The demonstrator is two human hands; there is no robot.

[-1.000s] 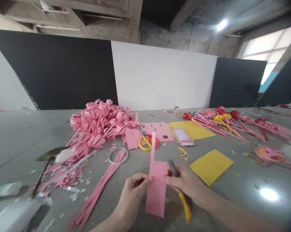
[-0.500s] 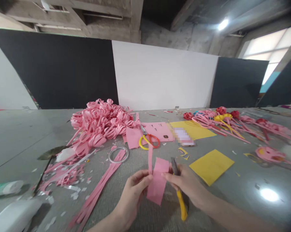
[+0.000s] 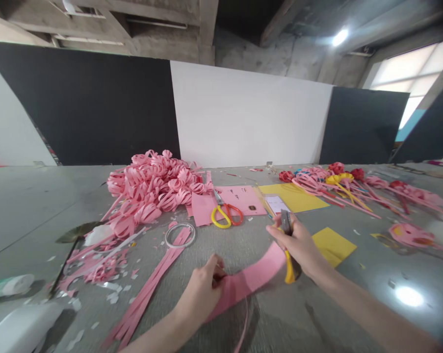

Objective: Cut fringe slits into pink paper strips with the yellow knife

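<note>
My left hand (image 3: 206,284) has its fingers closed on one end of a pink paper piece (image 3: 252,277), which curves up to the right. Below that piece hangs a thin pink strip (image 3: 245,321). Farther right, my right hand (image 3: 297,242) grips scissors with yellow handles (image 3: 289,267), their dark metal part showing above the fingers. The paper's right end lies just left of this hand, near the handles. Red and yellow scissors (image 3: 226,215) rest on pink sheets (image 3: 243,201) beyond the hands.
A tape roll (image 3: 180,236) sits on pink strips (image 3: 151,289), with a heap of pink paper loops (image 3: 155,186) behind. On the right are a yellow sheet (image 3: 335,245), a phone (image 3: 276,203) and paper flowers (image 3: 339,176). A glue tube (image 3: 10,286) lies far left.
My right hand has moved right and away with the scissors. The pink paper, upright between both hands before, now stretches sideways from my left hand, and the narrow strip hangs below it.
</note>
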